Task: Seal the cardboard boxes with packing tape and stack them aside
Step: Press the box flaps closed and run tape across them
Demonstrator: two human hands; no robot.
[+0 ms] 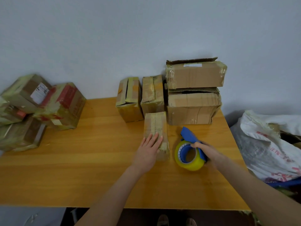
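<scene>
A small box lies on the wooden tabletop, a little right of the middle. The left hand rests flat on the near end of its top. Its fingers are straight and a bit spread, and they point to 12 o'clock along the box. They lie on it and do not curl round it. The rest of the box sticks out past the fingertips toward 12 o'clock. Shiny tape covers its top. At 3 o'clock from the small box, just beside it, is a blue tape dispenser with a yellow tape roll on it. The roll sits on the tabletop and does not touch the box. The right hand grips the dispenser, with its fingers curled tight round the blue part. At 12 o'clock from the small box, near the wall, a crumpled box stands with a gappy box right next to it at 9 o'clock. At 1 o'clock sits a big box with a top box lying on it. Far off at 9 o'clock is a pile of taped boxes. At 3 o'clock, off the tabletop, lies a white bag.
</scene>
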